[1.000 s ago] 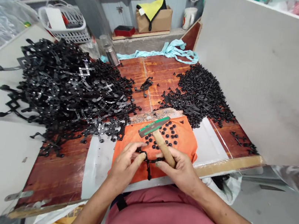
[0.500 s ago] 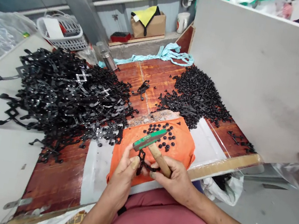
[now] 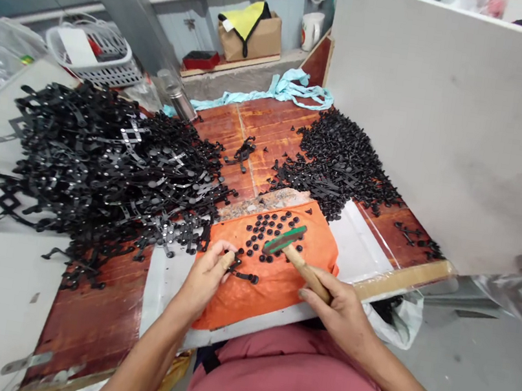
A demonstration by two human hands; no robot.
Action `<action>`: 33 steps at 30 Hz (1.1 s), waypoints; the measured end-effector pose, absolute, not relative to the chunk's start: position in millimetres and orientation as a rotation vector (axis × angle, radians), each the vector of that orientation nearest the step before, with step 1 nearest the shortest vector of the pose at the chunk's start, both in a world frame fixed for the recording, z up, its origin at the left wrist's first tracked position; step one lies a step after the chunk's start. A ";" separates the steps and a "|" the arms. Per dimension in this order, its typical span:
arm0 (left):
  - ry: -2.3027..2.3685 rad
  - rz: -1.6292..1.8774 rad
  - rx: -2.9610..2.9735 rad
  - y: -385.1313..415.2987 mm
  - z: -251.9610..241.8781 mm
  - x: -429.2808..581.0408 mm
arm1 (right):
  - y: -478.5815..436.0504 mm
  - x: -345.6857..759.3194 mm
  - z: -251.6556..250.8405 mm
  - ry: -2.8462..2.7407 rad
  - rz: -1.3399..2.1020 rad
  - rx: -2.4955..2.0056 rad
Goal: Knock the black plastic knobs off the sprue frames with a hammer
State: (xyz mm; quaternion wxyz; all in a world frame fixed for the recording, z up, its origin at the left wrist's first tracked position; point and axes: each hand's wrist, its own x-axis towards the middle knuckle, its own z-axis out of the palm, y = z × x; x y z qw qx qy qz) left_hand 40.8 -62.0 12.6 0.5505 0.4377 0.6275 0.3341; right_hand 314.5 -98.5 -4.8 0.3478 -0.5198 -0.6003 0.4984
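My left hand (image 3: 206, 279) pinches a black jointed linkage piece (image 3: 244, 276) over the left part of an orange cloth pad (image 3: 270, 295). Part of that piece is hidden behind my fingers. In my right hand (image 3: 339, 308) is a hammer with a wooden handle (image 3: 303, 270) and a green and dark head (image 3: 284, 239). The hammer head hangs above several small round black studs (image 3: 263, 230) set out on the far half of the pad. The hammer and the linkage piece are apart.
A big heap of black linkages (image 3: 108, 166) covers the table's left. Small black parts (image 3: 345, 156) are piled at the back right, beside a tall grey board (image 3: 449, 119). Behind lie a pale blue cloth strip (image 3: 277, 90), a metal flask (image 3: 178, 95) and a white basket (image 3: 93, 53).
My hands have moved apart: the left went left with the linkage piece, the right went right with the hammer. The hammer head shifted right, away from the piece.
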 end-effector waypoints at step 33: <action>1.484 0.702 1.194 -52.3 -3.3 45.8 | -111.0 336.8 -26.1 -1.661 1.299 -1.447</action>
